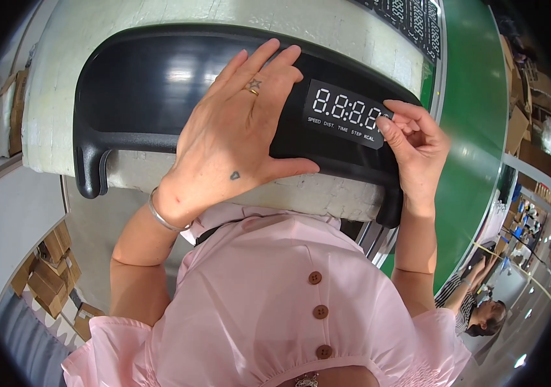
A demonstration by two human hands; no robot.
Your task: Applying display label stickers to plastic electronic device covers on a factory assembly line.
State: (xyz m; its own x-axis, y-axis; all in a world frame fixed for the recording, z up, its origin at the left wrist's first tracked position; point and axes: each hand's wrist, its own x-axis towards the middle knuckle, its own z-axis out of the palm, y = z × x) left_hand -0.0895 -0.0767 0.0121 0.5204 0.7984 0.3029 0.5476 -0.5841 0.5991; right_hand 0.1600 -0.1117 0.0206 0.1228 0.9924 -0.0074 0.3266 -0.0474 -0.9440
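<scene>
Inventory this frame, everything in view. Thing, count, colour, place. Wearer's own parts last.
Curved housing: 1, black, upper centre
Display panel: 1, dark with white digits, on the housing's right half
Support block: 1, pale, under the housing
Loose display pieces: several, dark with white digits, top right
Surface: 1, green, right
Cardboard boxes: several, brown, at both sides
Co-worker: 1, striped top, lower right
Bangle: 1, silver, left wrist
Ring: 1, gold, left hand
Blouse: 1, pink, bottom centre
Left hand: 1, bare, spread over the housing
Right hand: 1, bare, fingertips at the display panel's right end
</scene>
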